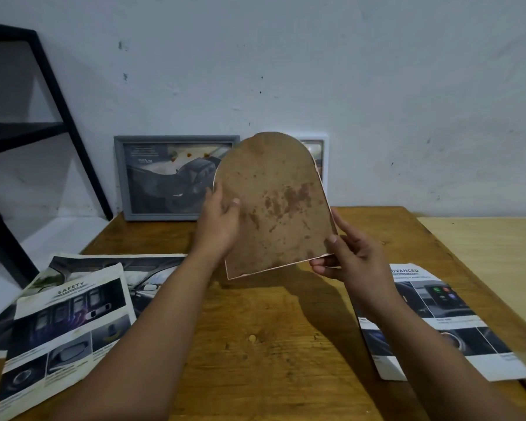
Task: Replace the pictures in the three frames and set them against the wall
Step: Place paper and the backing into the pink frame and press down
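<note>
I hold an arch-topped frame (274, 205) above the table with its stained brown backing board facing me. My left hand (220, 221) grips its left edge, thumb on the board. My right hand (351, 253) pinches its lower right corner. A grey frame (176, 177) with a car picture leans on the wall behind, to the left. A white frame (322, 153) leans on the wall too, mostly hidden by the arched frame. Car brochure pages (70, 323) lie at the left of the table and another brochure page (438, 320) lies at the right.
The brown wooden table (271, 344) stands against a white wall. A black metal shelf frame (43, 123) stands at the far left. A lighter wooden board (492, 253) lies along the table's right side.
</note>
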